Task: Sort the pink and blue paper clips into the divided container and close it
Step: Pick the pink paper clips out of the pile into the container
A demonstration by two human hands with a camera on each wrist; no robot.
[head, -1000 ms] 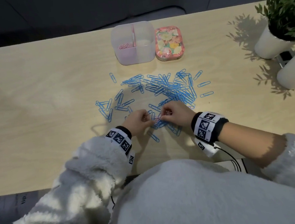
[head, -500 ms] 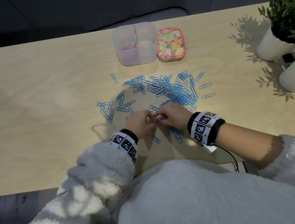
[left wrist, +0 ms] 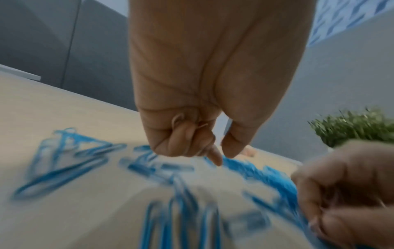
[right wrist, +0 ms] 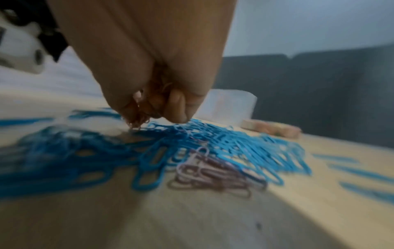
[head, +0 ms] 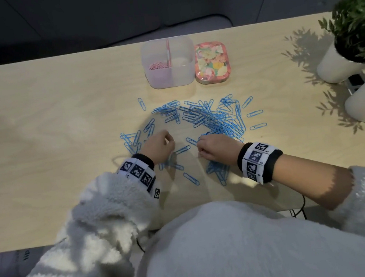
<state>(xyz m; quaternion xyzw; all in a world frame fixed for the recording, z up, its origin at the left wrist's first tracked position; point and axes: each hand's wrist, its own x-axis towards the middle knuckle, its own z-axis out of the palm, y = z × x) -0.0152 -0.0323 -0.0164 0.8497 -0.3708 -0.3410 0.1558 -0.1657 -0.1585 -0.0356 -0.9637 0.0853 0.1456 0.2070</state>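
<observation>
From the head view both hands work low over a spread of thin blue wire paper clips [head: 208,118] on the pale wooden tabletop [head: 54,127], while the clear plastic divided container [head: 168,62] stands at the far edge with pink clips [head: 157,65] in its left compartment and the flowered rounded lid [head: 211,63] lies just right of it. Only the right wrist view shows a small cluster of pink paper clips [right wrist: 213,173] lying against the near edge of the blue heap, and that the right hand [right wrist: 153,84] has its fingers curled around a bunch of pink clips. The left wrist view, blurred, shows the left hand [left wrist: 192,131] curled with thin pinkish wire pinched between the fingers, its forefinger pointing down at the blue clips.
</observation>
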